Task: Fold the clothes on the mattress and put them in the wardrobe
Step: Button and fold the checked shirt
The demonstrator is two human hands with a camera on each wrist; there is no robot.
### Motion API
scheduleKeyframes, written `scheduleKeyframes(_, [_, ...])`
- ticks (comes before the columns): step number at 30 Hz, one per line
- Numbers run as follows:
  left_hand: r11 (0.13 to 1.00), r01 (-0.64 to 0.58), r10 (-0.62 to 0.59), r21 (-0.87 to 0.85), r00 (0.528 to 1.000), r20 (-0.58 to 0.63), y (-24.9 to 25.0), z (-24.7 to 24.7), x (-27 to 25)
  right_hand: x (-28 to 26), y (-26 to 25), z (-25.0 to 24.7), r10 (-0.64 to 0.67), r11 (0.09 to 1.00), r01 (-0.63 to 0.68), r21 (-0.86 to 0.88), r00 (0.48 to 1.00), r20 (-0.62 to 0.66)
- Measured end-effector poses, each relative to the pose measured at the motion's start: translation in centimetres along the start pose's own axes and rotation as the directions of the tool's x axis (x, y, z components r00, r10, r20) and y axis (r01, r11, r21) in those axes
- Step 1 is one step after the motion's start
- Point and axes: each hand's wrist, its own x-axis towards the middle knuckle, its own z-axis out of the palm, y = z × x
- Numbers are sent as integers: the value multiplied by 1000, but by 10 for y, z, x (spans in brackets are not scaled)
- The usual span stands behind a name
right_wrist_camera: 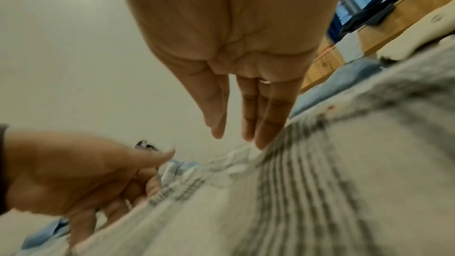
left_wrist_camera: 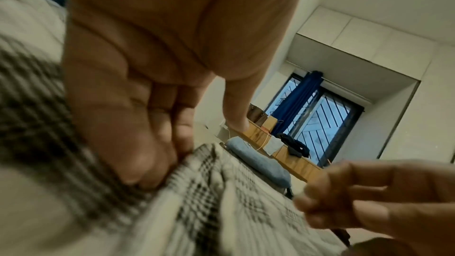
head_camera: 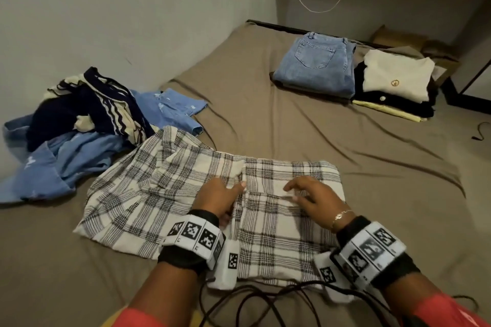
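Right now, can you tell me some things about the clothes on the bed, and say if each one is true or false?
1. Both hands are on the checked garment. True: the left hand and the right hand both rest on it.
2. The folded jeans lie on the floor. False: they sit on the brown mattress, at its far end.
3. A cream top tops the pile beside the jeans. True.
4. The unfolded heap is on the right of the checked garment. False: it is on the left, near the wall.
5. The right hand is lifting the blue shirt. False: that shirt lies untouched in the heap.
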Motion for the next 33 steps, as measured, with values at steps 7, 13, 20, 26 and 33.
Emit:
scheduleKeyframes(7, [1000, -5, 11, -31, 983, 181, 11, 15, -17, -70, 48, -16, 110, 989, -85, 122, 970, -217])
scheduleKeyframes(13, [989, -150, 145, 15, 976, 163, 20, 22, -33, -83, 80, -7, 351, 881, -281, 380, 928, -128])
scheduleKeyframes(20, [976, -204, 218, -77, 902, 372, 13, 19, -32, -71, 75, -4, 532, 743, -412, 527, 841, -93])
scheduleKeyframes(26, [980, -153, 188, -127, 918, 348, 11, 25, -30, -62, 82, -3, 620, 670, -450, 590, 776, -113])
scheduleKeyframes(33, [945, -262, 178, 196, 914, 365, 13, 8, -24, -63, 71, -4, 669, 445, -443, 779, 743, 40])
